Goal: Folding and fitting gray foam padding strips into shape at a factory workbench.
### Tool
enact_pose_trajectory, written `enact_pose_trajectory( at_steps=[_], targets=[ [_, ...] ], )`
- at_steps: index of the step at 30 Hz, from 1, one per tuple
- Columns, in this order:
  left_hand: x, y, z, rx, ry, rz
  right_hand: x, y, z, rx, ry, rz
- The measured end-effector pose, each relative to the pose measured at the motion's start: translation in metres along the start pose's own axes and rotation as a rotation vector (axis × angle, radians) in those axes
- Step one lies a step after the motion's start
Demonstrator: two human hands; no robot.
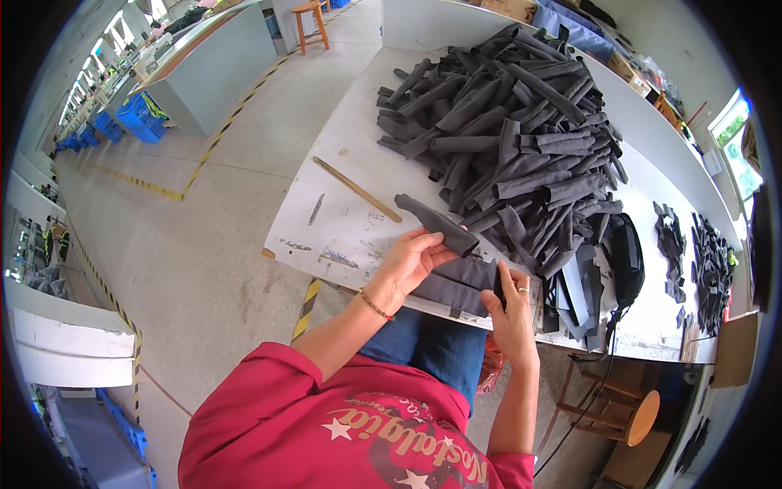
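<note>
Pinched between the thumb and fingers of my left hand [407, 262] is a dark grey fabric tube [436, 224], raised slantwise above the table's near edge. My right hand [512, 314] closes its thumb and fingers on a narrow dark fabric piece [498, 281], of which only a small part shows. Beneath and between both hands lie flat dark fabric strips [444, 287] along the table edge. A large heap of similar dark grey tubes [521, 122] rises just beyond my hands. Flat dark panels [574, 295] are stacked to the right of my right hand.
A wooden stick [357, 189] lies on the white table [326, 236] at the left. A black bag-like object [626, 261] with a cable stands right of the heap. More dark pieces [710, 273] lie farther right. A wooden stool [639, 417] is under the table's right side.
</note>
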State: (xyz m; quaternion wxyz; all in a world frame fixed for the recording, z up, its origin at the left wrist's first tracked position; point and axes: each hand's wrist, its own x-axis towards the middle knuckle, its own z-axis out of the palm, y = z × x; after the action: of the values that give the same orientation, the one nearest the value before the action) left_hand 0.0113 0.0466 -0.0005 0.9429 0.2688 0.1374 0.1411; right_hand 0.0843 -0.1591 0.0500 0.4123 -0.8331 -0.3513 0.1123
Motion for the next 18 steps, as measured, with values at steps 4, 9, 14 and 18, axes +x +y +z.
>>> enact_pose_trajectory(
  at_steps=[4, 9, 14, 18],
  targets=[
    [0.001, 0.001, -0.003, -0.044, 0.027, 0.029, -0.003, -0.008, -0.005, 0.061, 0.031, -0.031],
    [0.0, 0.0, -0.004, -0.05, 0.055, 0.016, -0.001, -0.014, -0.005, 0.179, 0.22, -0.053],
    [-0.003, -0.001, 0.002, -0.037, 0.042, 0.008, 0.004, -0.012, 0.006, 0.094, 0.246, -0.242],
    [-0.004, -0.002, 0.0, -0.005, 0.008, -0.015, 0.009, -0.026, 0.009, 0.099, 0.266, -0.155]
  ],
)
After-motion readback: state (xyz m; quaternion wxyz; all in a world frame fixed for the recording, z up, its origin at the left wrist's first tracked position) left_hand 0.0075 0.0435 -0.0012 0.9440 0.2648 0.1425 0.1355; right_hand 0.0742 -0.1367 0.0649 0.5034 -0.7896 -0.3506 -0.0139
